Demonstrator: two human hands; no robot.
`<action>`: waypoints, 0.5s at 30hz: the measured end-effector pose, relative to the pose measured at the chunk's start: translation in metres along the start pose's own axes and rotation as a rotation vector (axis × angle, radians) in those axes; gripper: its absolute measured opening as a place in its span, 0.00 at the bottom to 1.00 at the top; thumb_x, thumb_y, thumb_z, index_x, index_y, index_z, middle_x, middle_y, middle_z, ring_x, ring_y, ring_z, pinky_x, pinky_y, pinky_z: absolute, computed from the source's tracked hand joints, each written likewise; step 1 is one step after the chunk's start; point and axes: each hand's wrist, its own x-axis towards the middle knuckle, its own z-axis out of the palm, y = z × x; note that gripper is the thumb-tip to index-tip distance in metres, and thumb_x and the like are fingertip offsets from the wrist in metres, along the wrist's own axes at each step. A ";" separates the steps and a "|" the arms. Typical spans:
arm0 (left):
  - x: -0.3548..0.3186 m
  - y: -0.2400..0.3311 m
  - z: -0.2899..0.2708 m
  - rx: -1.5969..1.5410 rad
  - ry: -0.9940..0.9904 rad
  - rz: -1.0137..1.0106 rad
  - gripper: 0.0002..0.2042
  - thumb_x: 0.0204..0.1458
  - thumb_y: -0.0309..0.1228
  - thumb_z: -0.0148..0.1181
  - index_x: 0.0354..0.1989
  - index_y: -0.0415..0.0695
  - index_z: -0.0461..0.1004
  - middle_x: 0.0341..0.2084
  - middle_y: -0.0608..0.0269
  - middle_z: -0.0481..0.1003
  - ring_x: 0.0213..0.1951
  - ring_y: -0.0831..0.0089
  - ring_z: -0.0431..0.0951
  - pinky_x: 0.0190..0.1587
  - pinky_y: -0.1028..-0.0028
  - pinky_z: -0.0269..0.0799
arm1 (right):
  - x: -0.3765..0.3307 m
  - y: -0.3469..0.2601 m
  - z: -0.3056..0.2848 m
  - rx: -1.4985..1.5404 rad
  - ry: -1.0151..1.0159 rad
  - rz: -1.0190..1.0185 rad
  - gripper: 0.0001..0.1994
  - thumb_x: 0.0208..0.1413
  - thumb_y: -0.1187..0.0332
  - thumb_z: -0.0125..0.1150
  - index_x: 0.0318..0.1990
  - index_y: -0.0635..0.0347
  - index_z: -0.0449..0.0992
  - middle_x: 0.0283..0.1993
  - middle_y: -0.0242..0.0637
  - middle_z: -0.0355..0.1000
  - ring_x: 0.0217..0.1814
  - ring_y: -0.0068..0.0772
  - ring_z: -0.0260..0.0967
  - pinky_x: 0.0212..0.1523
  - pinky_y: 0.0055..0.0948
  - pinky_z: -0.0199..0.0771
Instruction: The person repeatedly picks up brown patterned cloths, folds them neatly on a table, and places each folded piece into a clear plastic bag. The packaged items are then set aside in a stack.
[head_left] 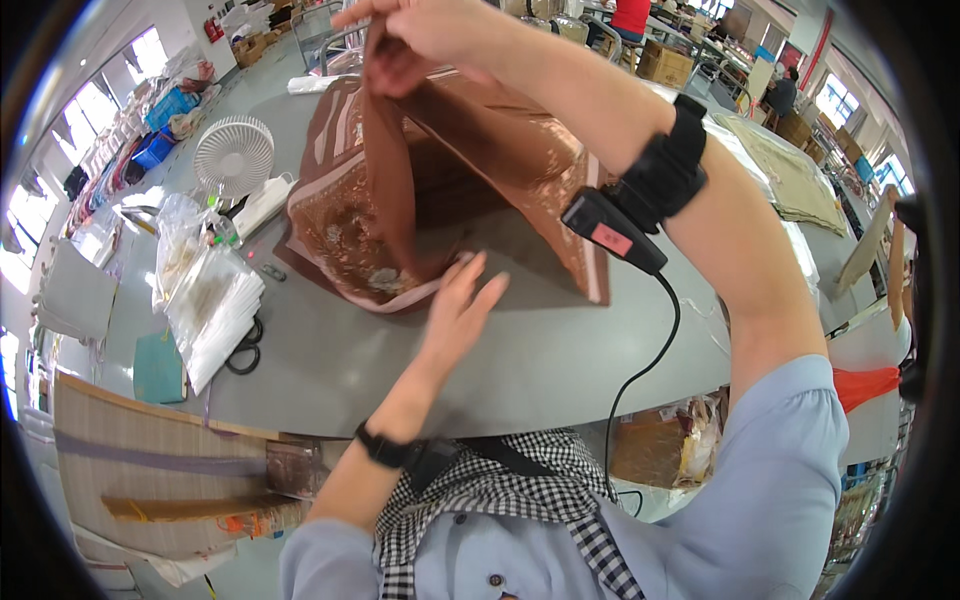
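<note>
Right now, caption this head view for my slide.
Right hand lifts a brown scarf while left hand flattens it on grey table.

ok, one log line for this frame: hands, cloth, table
left hand: flat on brown scarf edge | right hand: pinching scarf, raised | grey table: white fan, plastic bags at left

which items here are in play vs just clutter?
In play: brown scarf, pinched up by right hand, flat left hand at its lower edge.
Lying about: fan, plastic bags, scissors, teal pad.

Glossy brown satin cloth (pixel 470 150)
</note>
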 end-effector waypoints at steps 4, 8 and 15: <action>0.011 0.031 0.061 0.076 -0.165 -0.152 0.28 0.50 0.43 0.65 0.50 0.31 0.71 0.44 0.45 0.75 0.46 0.53 0.76 0.48 0.63 0.70 | -0.005 -0.045 -0.057 0.150 0.447 -0.105 0.16 0.61 0.77 0.41 0.50 0.60 0.75 0.33 0.43 0.76 0.32 0.37 0.77 0.39 0.34 0.82; -0.038 0.048 -0.030 -0.013 -0.481 -0.309 0.12 0.54 0.34 0.61 0.35 0.34 0.76 0.29 0.66 0.77 0.34 0.79 0.73 0.37 0.74 0.70 | -0.104 -0.063 -0.181 -0.540 0.881 -0.281 0.17 0.57 0.75 0.42 0.47 0.59 0.78 0.28 0.38 0.76 0.24 0.27 0.73 0.25 0.25 0.76; 0.036 0.215 -0.300 0.183 0.193 0.148 0.18 0.60 0.36 0.51 0.54 0.37 0.70 0.47 0.54 0.75 0.50 0.70 0.76 0.54 0.71 0.71 | -0.195 -0.024 -0.233 -0.577 0.823 -0.427 0.15 0.54 0.75 0.46 0.45 0.63 0.77 0.37 0.38 0.76 0.37 0.29 0.75 0.33 0.27 0.74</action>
